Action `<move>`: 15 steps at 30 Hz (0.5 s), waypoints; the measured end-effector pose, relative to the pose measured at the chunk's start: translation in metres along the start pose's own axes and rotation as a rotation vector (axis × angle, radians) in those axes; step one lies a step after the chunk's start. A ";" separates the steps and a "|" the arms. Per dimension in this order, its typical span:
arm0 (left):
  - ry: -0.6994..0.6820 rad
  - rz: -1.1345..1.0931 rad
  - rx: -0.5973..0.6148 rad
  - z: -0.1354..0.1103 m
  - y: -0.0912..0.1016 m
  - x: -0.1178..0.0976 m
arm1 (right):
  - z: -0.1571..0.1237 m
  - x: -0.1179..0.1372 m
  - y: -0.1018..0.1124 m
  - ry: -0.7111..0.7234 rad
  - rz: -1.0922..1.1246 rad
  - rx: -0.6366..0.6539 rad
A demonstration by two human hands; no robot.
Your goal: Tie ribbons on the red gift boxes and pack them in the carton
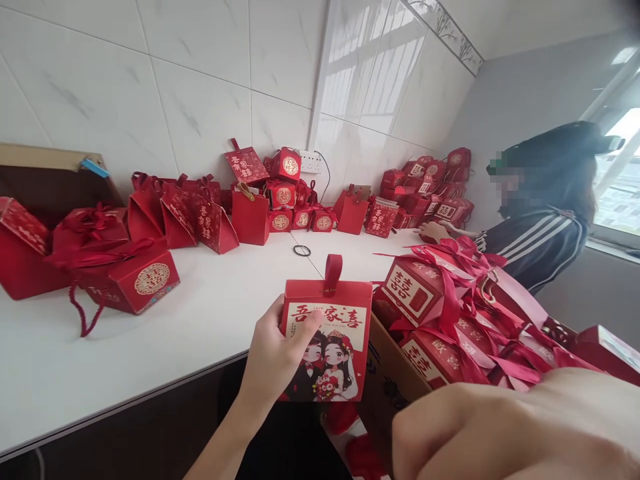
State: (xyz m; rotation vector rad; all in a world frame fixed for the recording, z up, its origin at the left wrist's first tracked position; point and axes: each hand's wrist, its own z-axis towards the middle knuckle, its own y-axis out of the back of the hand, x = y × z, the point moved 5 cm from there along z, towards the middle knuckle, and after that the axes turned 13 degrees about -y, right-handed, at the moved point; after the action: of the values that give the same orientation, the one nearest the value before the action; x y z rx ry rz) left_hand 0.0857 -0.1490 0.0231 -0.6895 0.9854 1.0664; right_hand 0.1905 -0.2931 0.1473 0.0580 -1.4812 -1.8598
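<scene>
My left hand (280, 347) is closed on a red gift box (325, 347), thumb across its front. The box stands upright, with a bride and groom cartoon on a cream panel and a ribbon loop on top. Close to the camera at lower right is my right hand (500, 427), with curled fingers; their tips and anything in them are hidden. It is in front of a cardboard carton (385, 373) heaped with red candy boxes (413, 287) tied with ribbons.
Red gift bags (215, 220) and boxes line the white table (225, 293) along the tiled wall. A black ring (301, 251) and a power strip (311, 162) are near the middle. A co-worker in a striped sleeve (535, 247) reaches over the table at right.
</scene>
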 end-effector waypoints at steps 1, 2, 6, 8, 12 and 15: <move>0.023 -0.030 -0.006 0.000 0.000 0.001 | 0.004 -0.002 0.001 -0.065 -0.018 -0.060; 0.049 -0.057 -0.011 0.000 0.000 0.001 | 0.009 -0.006 0.002 -0.122 -0.033 -0.101; 0.098 -0.086 -0.027 -0.001 -0.001 -0.003 | 0.035 -0.031 0.014 -0.225 -0.176 -0.309; 0.088 -0.097 -0.032 -0.003 -0.003 -0.007 | 0.044 -0.049 0.015 -0.302 -0.296 -0.358; 0.065 -0.125 -0.043 -0.006 -0.007 -0.012 | 0.048 -0.078 0.000 -0.465 -0.271 -0.246; 0.039 -0.099 -0.009 -0.007 -0.008 -0.011 | 0.044 -0.087 -0.005 -0.587 -0.106 -0.262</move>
State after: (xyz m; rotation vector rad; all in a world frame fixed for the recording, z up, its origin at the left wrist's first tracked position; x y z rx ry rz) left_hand 0.0897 -0.1618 0.0304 -0.7613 0.9706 0.9742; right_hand 0.2301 -0.2069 0.1226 -0.5900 -1.6086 -2.2614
